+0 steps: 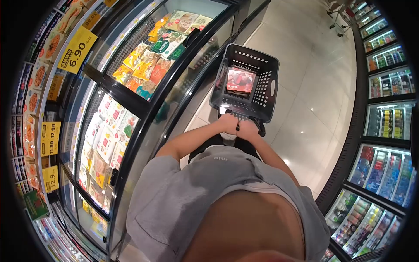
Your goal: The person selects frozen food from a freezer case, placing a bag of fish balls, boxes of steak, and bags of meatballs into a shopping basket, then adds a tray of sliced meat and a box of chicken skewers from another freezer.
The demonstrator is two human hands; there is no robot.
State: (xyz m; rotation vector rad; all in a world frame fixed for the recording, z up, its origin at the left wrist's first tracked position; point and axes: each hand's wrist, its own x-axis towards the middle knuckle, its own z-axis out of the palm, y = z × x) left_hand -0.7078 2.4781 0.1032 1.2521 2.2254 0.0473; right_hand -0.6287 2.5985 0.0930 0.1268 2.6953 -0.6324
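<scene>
Both my hands are closed around the handle [262, 127] of a shopping cart, close together near its middle. My left hand [228, 123] grips it on the left, and my right hand [248, 129] is just beside it, with a dark band at the wrist or fingers between them. Ahead of my hands is the cart's dark grey basket [273, 94] with perforated walls. Inside lies a red box [241, 80] with a food picture on its front. My fingertips are mostly hidden from above.
A glass-topped freezer [150, 102] with packaged frozen food runs along the left, near the cart. Yellow price tags [77, 49] hang above it. Glass-door drink coolers [386, 122] line the right side. Pale tiled floor [301, 83] stretches ahead, with another cart [339, 17] far off.
</scene>
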